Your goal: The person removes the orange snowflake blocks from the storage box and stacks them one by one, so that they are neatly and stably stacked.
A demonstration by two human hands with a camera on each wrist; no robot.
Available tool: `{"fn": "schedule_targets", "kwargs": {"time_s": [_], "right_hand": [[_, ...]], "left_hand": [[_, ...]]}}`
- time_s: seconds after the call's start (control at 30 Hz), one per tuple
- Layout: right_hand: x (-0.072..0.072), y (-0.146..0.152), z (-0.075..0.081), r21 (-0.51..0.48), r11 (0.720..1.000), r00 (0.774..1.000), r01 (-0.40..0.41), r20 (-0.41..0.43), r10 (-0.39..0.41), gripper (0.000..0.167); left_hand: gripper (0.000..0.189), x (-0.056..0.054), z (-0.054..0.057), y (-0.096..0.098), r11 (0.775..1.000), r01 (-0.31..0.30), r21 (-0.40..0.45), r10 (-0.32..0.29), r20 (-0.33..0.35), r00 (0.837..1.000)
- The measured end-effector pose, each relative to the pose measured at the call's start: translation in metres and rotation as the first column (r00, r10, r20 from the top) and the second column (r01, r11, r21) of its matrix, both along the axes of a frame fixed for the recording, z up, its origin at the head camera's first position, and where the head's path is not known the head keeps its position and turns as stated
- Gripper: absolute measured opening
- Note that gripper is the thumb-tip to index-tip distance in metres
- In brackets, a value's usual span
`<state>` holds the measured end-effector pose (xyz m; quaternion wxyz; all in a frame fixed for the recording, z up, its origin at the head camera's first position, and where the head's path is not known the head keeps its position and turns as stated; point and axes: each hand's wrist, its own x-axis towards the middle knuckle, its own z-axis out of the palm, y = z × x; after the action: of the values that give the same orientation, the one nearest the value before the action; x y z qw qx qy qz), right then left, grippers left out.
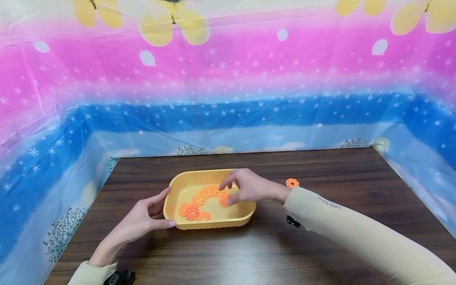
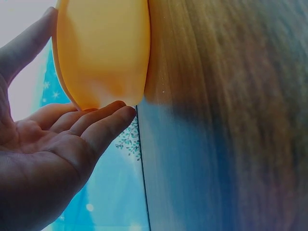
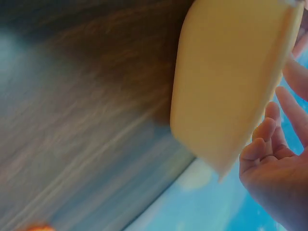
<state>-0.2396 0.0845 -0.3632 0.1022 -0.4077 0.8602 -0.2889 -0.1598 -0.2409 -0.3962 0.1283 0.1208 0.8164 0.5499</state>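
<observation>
A yellow plastic basin (image 1: 210,225) stands on the table. Inside it lie several orange notched discs (image 1: 192,212), flower-shaped toy pieces, many overlapping in a curved row. My left hand (image 1: 140,217) holds the basin's left end, thumb at the near corner and fingers along the outer far side; the left wrist view shows this hand (image 2: 62,139) around the end wall. My right hand (image 1: 249,186) reaches over the basin's right part, thumb and index finger apart, beside one orange disc (image 1: 224,200). In the right wrist view, the basin wall (image 3: 226,86) hides the discs inside.
One more orange disc (image 1: 292,183) lies on the dark wood table (image 1: 263,253), right of the basin and behind the right wrist. A patterned pink and blue cloth (image 1: 228,79) hangs around the table's back and sides.
</observation>
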Motion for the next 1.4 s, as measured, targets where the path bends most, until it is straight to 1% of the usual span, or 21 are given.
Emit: {"fn": "schedule_targets", "kwargs": {"time_s": [0.17, 0.3, 0.57, 0.8, 0.97, 1.17, 1.27, 1.4], "right_hand": [[0.001, -0.016, -0.011, 0.017, 0.999, 0.999, -0.047, -0.007, 0.047, 0.037], [0.003, -0.028, -0.017, 0.030, 0.997, 0.998, -0.068, -0.013, 0.069, 0.038], [0.006, -0.049, -0.029, 0.060, 0.994, 0.996, -0.094, -0.006, 0.095, 0.038], [0.006, -0.060, -0.038, 0.071, 0.991, 0.993, -0.118, -0.009, 0.118, 0.036], [0.006, -0.064, -0.043, 0.072, 0.990, 0.993, -0.121, 0.021, 0.120, 0.033], [0.006, -0.067, -0.047, 0.069, 0.989, 0.992, -0.128, 0.022, 0.127, 0.030], [0.004, -0.065, -0.048, 0.070, 0.991, 0.993, -0.116, 0.026, 0.115, 0.029], [0.000, -0.059, -0.047, 0.080, 0.994, 0.996, -0.074, 0.054, 0.070, 0.029]], "left_hand": [[0.095, 0.000, -0.001, 0.000, 1.000, -0.005, -0.005, 0.005, 0.007, 1.000], [0.094, 0.000, -0.001, 0.000, 1.000, 0.001, -0.012, -0.001, 0.000, 1.000], [0.093, 0.000, 0.002, 0.000, 1.000, 0.014, -0.014, -0.015, -0.021, 1.000], [0.093, 0.001, 0.002, 0.001, 1.000, 0.003, -0.028, -0.004, -0.013, 1.000], [0.092, 0.001, 0.002, 0.000, 1.000, 0.009, -0.026, -0.009, -0.018, 1.000], [0.093, 0.002, 0.003, 0.001, 1.000, 0.009, -0.028, -0.009, -0.015, 1.000], [0.094, 0.002, 0.003, 0.001, 1.000, 0.007, -0.026, -0.007, -0.009, 1.000], [0.094, 0.001, 0.003, 0.001, 1.000, 0.006, -0.024, -0.006, -0.003, 1.000]]}}
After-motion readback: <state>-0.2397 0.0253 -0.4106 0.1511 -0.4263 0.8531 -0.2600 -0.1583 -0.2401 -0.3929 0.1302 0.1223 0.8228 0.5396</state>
